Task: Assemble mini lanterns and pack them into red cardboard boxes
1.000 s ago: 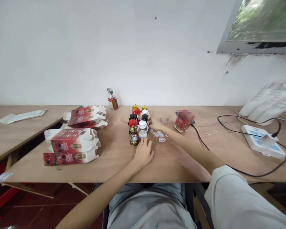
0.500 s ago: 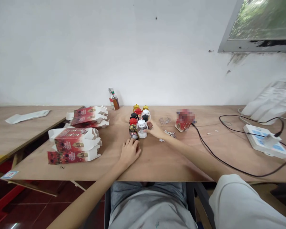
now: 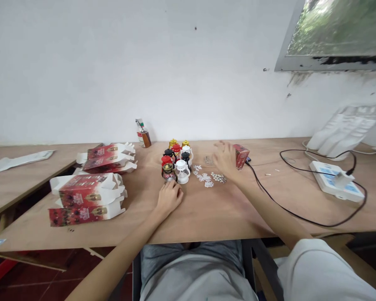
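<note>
My left hand (image 3: pixel 170 196) lies palm down on the table, fingers slightly bent and apart, at the foot of a small bronze-coloured lantern (image 3: pixel 168 169). Next to that lantern stands a white lantern (image 3: pixel 182 171) with a clear body. Behind them more small lanterns stand in two rows: red (image 3: pixel 166 160), black (image 3: pixel 185 156) and gold (image 3: pixel 173 142). My right hand (image 3: pixel 226 159), smeared a little by motion, is raised with its fingers apart and nothing visible in them. It is just left of a red printed box (image 3: pixel 241 155), which it partly overlaps.
Small white pieces (image 3: pixel 204 177), round metallic pieces (image 3: pixel 218 177) and thin metal pieces (image 3: pixel 208 159) lie between the lanterns and my right arm. Red cartons (image 3: pixel 81 190) are stacked at left. A bottle (image 3: pixel 143 137) stands by the wall. A black cable (image 3: pixel 278 209) runs to a power strip (image 3: pixel 336 179).
My right hand has left the white lantern and moved right, towards the red box. Small white pieces it had covered now show. My left hand stays by the bronze lantern; the view has shifted slightly.
</note>
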{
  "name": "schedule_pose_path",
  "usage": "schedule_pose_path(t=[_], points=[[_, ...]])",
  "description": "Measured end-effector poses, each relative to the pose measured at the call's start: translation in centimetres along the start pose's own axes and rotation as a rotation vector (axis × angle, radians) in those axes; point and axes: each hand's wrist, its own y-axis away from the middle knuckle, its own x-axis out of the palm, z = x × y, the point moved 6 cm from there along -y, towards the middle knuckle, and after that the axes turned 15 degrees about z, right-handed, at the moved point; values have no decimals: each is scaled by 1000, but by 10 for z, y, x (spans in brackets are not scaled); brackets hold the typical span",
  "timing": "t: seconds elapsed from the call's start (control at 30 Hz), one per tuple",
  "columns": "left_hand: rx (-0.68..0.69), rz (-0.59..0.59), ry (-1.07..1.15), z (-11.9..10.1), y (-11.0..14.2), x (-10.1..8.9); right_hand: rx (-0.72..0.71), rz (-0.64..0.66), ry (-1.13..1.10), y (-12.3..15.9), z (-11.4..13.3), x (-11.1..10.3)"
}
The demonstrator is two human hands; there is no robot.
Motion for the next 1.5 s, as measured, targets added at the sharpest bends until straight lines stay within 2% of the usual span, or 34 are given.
schedule_pose_path(t=[0.07, 0.17, 0.27, 0.33, 0.43, 0.5, 0.57, 0.6, 0.7, 0.73, 0.83, 0.9, 1.0, 1.2, 1.33, 1.5], points=[[68, -13, 7, -6, 1, 1, 157, -76, 110, 3, -29, -16], [203, -55, 12, -18, 5, 3, 316, -45, 178, 7, -63, -18], [331, -141, 43, -31, 8, 2, 358, 11, 182, 11, -81, -12], [382, -193, 99, -39, 10, 0, 323, -16, 128, 14, -85, -14], [370, -232, 256, -46, 12, -8, 198, -175, -90, 23, -83, -26], [316, -232, 430, -46, 15, -15, 124, -329, -337, 33, -78, -32], [239, -217, 685, -42, 17, -22, 107, -446, -632, 47, -70, -29], [196, -202, 835, -39, 18, -23, 122, -463, -777, 53, -63, -22], [101, -133, 1245, -33, 18, -20, 136, -387, -1006, 69, -28, 3], [73, -118, 1340, -31, 18, -16, 95, -330, -1031, 73, -13, 10], [-51, -134, 1470, -22, 18, -2, -70, -160, -984, 83, 23, 20], [-130, -155, 1476, -15, 18, 7, -129, -32, -986, 86, 32, 25], [-174, -173, 1469, -9, 20, 11, -147, 117, -1073, 87, 28, 29], [-153, -298, 1453, -10, 24, -4, -152, 277, -1103, 81, 21, 36], [-171, -308, 1545, -11, 25, -2, -119, 267, -1035, 80, 17, 48], [-222, -289, 1664, -7, 25, 6, 104, 124, -1081, 77, -9, 59]])
